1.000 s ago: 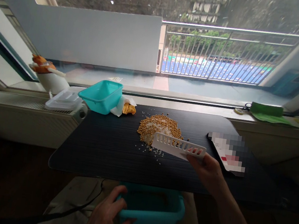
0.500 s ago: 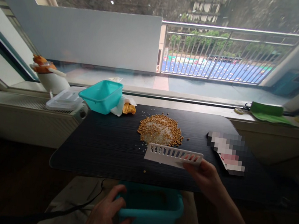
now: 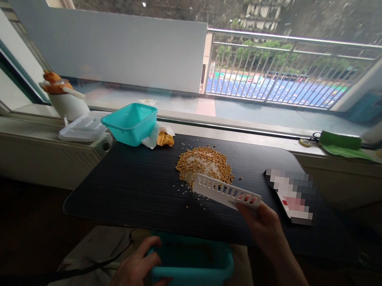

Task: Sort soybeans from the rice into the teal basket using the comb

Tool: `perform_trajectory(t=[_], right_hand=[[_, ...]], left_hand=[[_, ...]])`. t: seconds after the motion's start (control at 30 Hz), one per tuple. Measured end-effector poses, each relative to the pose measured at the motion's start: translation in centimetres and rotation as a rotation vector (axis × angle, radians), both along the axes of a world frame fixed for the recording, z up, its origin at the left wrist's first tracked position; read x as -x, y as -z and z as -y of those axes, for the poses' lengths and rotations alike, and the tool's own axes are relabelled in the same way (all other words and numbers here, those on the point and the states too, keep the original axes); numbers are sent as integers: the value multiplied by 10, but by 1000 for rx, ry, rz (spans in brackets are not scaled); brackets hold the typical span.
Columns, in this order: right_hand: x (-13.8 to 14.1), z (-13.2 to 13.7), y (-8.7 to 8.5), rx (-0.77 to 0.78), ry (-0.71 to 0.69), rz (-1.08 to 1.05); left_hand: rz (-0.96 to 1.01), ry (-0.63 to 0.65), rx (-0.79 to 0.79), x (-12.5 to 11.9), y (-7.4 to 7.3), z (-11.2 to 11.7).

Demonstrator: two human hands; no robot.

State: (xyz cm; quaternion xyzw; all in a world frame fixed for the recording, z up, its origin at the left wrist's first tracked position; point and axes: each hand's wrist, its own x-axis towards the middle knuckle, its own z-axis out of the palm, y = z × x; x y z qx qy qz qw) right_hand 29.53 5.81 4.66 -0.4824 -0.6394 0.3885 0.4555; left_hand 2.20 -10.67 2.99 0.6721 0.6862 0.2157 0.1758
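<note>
My right hand is closed on one end of a white slotted plastic strip. The strip's far end reaches over the near edge of a pile of yellow beans mixed with white, rice-like grains; whether it touches the pile, I cannot tell. Below the table edge, the fingers of my left hand are wrapped over the left rim of a turquoise plastic container, whose inside is dark. A single bean and a few grains lie on the table in front of the pile.
On the dark table a second turquoise container stands back left, beside an orange-yellow item on white wrapping. A pixelated flat object lies at right. The windowsill holds a green cloth; a clear lid sits left.
My right hand has swung the strip's free end away from me, up against the pile's near edge in view. The lone bean has shifted slightly toward the pile. My left hand keeps its place.
</note>
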Motion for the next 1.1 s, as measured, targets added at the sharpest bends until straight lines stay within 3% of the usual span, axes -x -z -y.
perform_trajectory(t=[0.27,0.67,1.1], right_hand=[[-4,6,-7,31,-17,-35],[2,-3,4,-57,31,2],[-9,12,0,98,-88,-23]], left_hand=[[21,-4,16,2,-1,0],[12,3,-11,4,-1,0],[0,16,-50,11,-1,-1]])
